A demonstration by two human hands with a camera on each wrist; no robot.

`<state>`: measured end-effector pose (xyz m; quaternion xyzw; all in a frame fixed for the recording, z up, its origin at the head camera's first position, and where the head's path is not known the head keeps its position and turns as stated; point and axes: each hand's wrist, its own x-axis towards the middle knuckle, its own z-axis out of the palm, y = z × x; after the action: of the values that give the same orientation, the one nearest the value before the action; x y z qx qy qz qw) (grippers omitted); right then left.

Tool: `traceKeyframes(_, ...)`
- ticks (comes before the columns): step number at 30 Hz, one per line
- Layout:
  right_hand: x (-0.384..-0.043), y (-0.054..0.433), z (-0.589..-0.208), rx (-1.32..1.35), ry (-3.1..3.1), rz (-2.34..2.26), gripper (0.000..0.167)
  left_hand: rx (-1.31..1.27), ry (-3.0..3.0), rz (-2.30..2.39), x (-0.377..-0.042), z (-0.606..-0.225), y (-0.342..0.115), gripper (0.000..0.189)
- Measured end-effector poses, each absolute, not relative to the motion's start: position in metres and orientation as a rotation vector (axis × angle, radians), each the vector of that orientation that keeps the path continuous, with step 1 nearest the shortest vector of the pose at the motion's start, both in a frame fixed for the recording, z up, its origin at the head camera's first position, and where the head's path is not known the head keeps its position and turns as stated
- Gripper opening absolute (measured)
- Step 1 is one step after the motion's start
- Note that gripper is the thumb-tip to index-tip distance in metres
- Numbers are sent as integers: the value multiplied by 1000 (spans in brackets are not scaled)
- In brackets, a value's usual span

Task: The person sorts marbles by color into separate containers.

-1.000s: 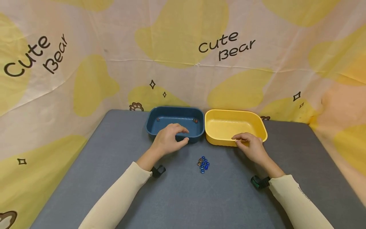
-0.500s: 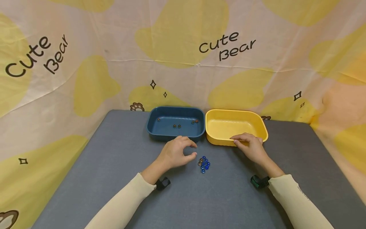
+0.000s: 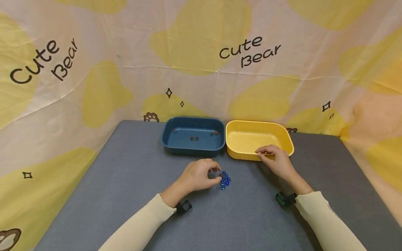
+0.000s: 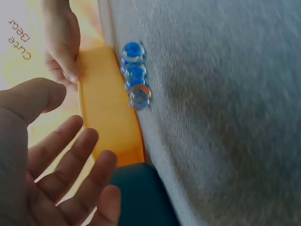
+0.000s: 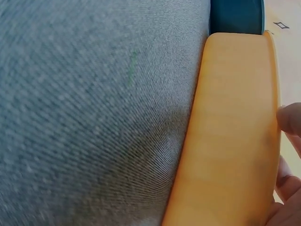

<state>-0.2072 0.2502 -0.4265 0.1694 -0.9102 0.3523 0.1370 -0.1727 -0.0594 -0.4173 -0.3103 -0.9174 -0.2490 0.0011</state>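
A cluster of several blue glass marbles (image 3: 226, 180) lies on the grey table, with a brownish one (image 4: 140, 91) at its left side. My left hand (image 3: 201, 174) is at this left side, its thumb and fingertips overlapping the edge of the cluster in the head view. The left wrist view shows that hand's fingers (image 4: 84, 146) spread, with nothing between them and the thumb. My right hand (image 3: 276, 160) grips the front rim of the yellow bin (image 3: 232, 151), thumb outside and fingers over the inner side.
The dark blue bin (image 3: 176, 150) stands left of the yellow one, their sides close together. Several brownish marbles (image 3: 194, 138) lie scattered on its floor. Behind both bins hangs a printed cloth (image 3: 194, 42), right at the table's back edge.
My left hand has moved from over the blue bin toward the front right, to the marble cluster. Two more brownish marbles show in the blue bin. My right hand stays at the yellow rim.
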Motion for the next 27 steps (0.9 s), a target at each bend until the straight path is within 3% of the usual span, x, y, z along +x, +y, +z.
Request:
traceKeyframes(12, -200, 250, -420, 480, -2633, 647, 12, -897, -2986, -705, -170, -424, -49, 15)
traceKeyframes(27, -202, 248, -418, 477, -2610, 616, 19, -830, -2999, -550, -171, -427, -44, 10)
